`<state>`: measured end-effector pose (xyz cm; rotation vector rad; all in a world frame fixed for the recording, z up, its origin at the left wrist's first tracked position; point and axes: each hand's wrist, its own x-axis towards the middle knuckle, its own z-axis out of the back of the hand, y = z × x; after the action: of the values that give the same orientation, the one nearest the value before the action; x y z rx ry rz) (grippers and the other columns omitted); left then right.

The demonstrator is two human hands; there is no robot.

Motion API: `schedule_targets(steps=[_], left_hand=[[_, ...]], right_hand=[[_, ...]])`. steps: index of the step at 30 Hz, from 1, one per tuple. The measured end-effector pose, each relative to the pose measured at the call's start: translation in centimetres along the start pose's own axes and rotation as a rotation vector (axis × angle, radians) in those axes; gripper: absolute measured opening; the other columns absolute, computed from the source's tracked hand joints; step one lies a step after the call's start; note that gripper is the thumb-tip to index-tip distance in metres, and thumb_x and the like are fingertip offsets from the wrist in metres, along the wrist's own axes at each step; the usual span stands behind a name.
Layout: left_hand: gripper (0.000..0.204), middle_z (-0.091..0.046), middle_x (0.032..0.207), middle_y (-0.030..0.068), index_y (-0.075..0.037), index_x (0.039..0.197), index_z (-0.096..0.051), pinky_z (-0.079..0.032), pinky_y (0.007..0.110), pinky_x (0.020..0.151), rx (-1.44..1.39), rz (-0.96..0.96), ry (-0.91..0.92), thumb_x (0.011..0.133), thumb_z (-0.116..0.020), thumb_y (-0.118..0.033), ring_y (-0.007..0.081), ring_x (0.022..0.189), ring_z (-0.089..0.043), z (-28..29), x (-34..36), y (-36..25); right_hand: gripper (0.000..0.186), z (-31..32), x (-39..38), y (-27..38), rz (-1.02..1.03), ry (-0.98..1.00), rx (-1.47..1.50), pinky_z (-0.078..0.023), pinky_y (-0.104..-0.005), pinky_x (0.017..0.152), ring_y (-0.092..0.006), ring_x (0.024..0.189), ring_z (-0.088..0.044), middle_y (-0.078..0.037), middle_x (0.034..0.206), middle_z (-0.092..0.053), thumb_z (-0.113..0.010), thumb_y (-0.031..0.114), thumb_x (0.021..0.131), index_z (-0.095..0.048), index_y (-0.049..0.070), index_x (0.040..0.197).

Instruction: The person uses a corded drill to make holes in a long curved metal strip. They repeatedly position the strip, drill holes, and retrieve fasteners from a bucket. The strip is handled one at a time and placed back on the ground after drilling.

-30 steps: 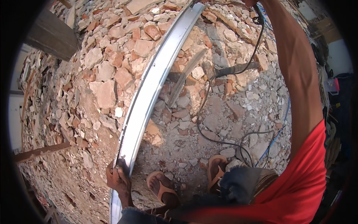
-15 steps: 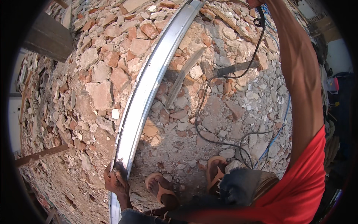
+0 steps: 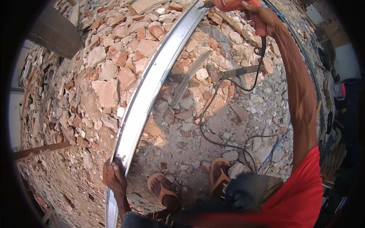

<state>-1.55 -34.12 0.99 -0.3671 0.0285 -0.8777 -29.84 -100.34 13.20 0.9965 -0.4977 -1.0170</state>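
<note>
A long shiny metal channel (image 3: 152, 85) runs from the bottom left to the top middle, bowed by the lens. My left hand (image 3: 115, 175) is closed on its near part, fingers at the left edge. Small dark bits, too small to name, show by the fingertips. At the top my right hand (image 3: 262, 15) grips a red power drill (image 3: 228, 4) by its handle. The drill points left, its tip at the channel's far end; whether it touches, I cannot tell. A black cord (image 3: 205, 131) hangs from the handle and loops over the rubble.
Broken brick and concrete rubble (image 3: 108, 93) covers the ground. A weathered strip of wood (image 3: 190, 79) lies right of the channel. At the left are a dark block-like beam (image 3: 55, 32) and a brown bar (image 3: 42, 151). My sandalled feet (image 3: 165, 190) stand near the cord and a blue line (image 3: 272, 152).
The drill, out of view before, has come into view at the top with my right hand, its tip now at the channel's far end. My left hand keeps its grip on the channel.
</note>
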Motion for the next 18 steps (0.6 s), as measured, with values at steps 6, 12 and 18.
schedule_targets(steps=[6,12,18], left_hand=[[0.036,-0.068,0.123,0.0178,-0.003,0.117,-0.071,-0.054,0.043,0.092,-0.164,0.013,-0.028,0.110,-0.047,-0.028,0.0346,0.109,-0.068,-0.1,0.3,1.5],[0.052,-0.062,0.139,0.0235,0.004,0.125,-0.068,-0.053,0.045,0.100,-0.382,-0.018,-0.172,0.110,-0.049,-0.041,0.0324,0.122,-0.066,0.3,0.1,2.5],[0.046,-0.075,0.108,0.0119,0.001,0.117,-0.072,-0.053,0.036,0.089,-0.479,0.166,-0.287,0.111,-0.048,-0.037,0.0190,0.098,-0.071,3.3,-2.3,-2.8]], right_hand=[[0.043,0.5,-13.4,-4.6,-0.232,0.233,0.673,-0.058,-0.0217,0.045,-0.0099,0.053,-0.068,-0.012,0.087,-0.071,-0.062,0.036,0.105,-0.060,-0.001,0.127],[0.060,-6.8,-26.5,-6.0,-0.264,0.424,0.789,-0.062,-0.0277,0.053,-0.0207,0.058,-0.070,-0.024,0.096,-0.070,-0.067,0.038,0.100,-0.046,-0.003,0.138],[0.068,-15.2,-30.2,-3.7,-0.332,0.886,0.727,-0.056,-0.0287,0.051,-0.0201,0.058,-0.067,-0.023,0.094,-0.071,-0.077,0.040,0.093,-0.048,-0.004,0.136]])
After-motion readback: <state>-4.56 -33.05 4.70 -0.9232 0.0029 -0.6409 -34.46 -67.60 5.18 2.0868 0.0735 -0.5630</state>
